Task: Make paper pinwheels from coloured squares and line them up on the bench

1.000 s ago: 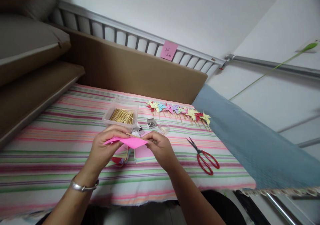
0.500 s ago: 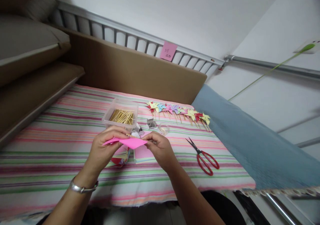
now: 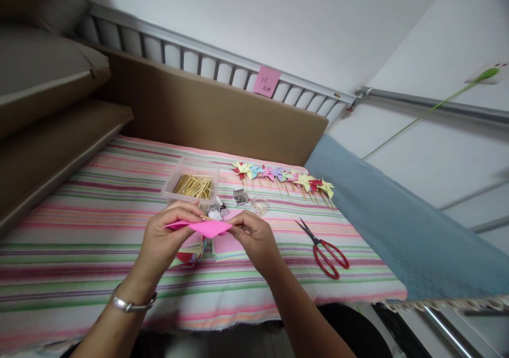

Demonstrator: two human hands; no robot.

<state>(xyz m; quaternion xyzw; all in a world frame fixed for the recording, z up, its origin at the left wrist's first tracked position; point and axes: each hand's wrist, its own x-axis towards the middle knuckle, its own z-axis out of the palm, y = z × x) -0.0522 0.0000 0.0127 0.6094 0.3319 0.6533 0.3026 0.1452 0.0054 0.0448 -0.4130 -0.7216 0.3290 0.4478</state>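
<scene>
A bright pink sheet of paper (image 3: 210, 228) is held up between both hands over the striped cloth. My left hand (image 3: 169, 228) pinches its left side, thumb below and fingers on top. My right hand (image 3: 254, 236) pinches the right corner, its fingertips partly hidden. Behind the paper's upper edge a short piece of thin wooden stick (image 3: 205, 218) shows; which hand holds it I cannot tell. Under the hands lie a pile of coloured paper pieces (image 3: 191, 256) and a stack of square paper sheets (image 3: 228, 245), both partly covered.
A clear plastic box (image 3: 169, 191) of wooden sticks stands beyond my left hand. Past the right hand are a small box of pins (image 3: 240, 197), a round clear dish (image 3: 260, 205) and red-handled scissors (image 3: 328, 254). Several paper pinwheels (image 3: 278, 175) lie in a row before the cardboard panel (image 3: 210, 114).
The pink paper has tilted slightly and its right corner now sits further inside my right fingers. Both hands stay in nearly the same place, still gripping it.
</scene>
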